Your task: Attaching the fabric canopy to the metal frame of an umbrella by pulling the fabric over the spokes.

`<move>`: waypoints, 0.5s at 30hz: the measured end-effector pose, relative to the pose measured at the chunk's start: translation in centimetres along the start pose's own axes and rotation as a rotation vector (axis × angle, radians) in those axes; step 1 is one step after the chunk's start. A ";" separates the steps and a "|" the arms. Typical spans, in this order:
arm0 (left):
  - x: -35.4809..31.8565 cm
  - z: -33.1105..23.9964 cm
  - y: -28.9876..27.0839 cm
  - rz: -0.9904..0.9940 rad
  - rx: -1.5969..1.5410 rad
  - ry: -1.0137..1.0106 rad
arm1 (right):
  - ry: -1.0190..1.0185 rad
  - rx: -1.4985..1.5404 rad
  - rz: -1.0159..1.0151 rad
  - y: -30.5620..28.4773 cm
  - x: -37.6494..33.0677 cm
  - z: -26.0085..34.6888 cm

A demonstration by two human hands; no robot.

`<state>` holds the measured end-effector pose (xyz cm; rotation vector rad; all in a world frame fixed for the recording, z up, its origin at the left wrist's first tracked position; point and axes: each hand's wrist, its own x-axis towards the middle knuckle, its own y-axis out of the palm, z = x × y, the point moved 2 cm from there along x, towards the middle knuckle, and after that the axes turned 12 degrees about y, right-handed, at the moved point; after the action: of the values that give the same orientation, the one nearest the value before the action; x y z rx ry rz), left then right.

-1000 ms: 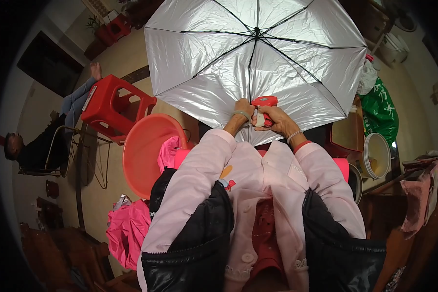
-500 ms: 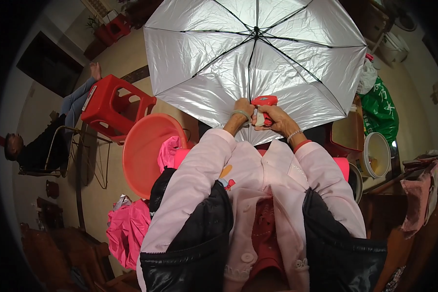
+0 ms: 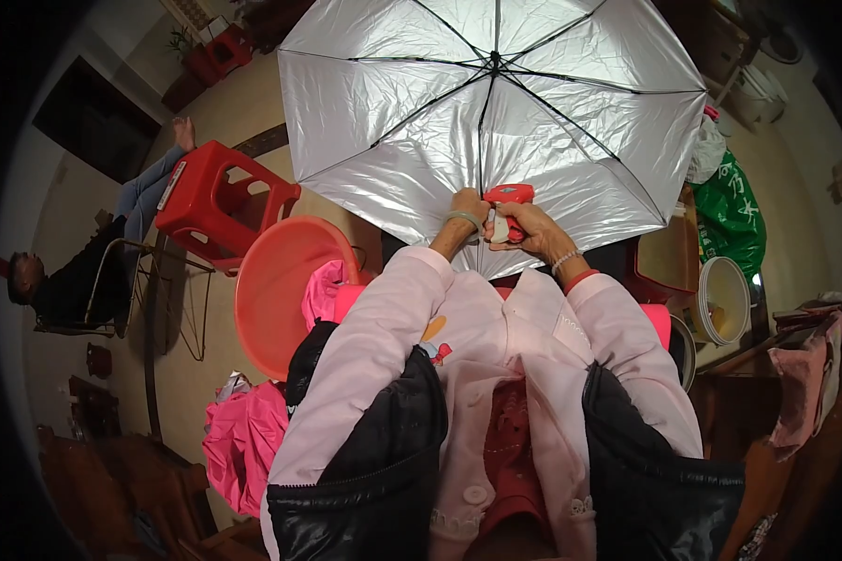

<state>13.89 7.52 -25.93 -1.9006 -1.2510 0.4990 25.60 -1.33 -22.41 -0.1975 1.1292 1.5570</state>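
Observation:
An opened umbrella (image 3: 571,131) with a silver inner side and black ribs spreads out in front of me. My left hand (image 3: 466,206) is closed on the umbrella near its close edge, where a rib ends. Right beside it, my right hand (image 3: 539,228) wraps round a small red and white hand tool (image 3: 508,194), shaped like a gun. The tool's red top points toward the left hand and lies against the silver fabric. What sits between the left fingers and at the tool's tip is hidden.
To the left stand a red plastic stool (image 3: 217,192) and an orange-red basin (image 3: 276,290) with pink cloth. A pink bag (image 3: 245,439) lies lower left. Someone (image 3: 94,252) reclines on a metal-framed chair at far left. A green bag (image 3: 728,206) and white buckets (image 3: 725,299) are at right.

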 end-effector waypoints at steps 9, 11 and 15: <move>-0.2 -0.2 -0.2 0.009 -0.021 -0.014 | -0.012 -0.013 -0.013 -0.4 0.4 -0.1; -0.2 -0.4 -0.3 0.003 -0.043 -0.034 | -0.010 -0.012 -0.010 -0.7 0.7 -0.1; -0.2 -0.3 -0.3 0.011 -0.036 -0.032 | -0.007 -0.015 -0.007 -0.6 0.7 -0.1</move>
<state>13.84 7.26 -25.50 -1.9379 -1.2784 0.5170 25.85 -0.98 -23.30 -0.2058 1.1105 1.5594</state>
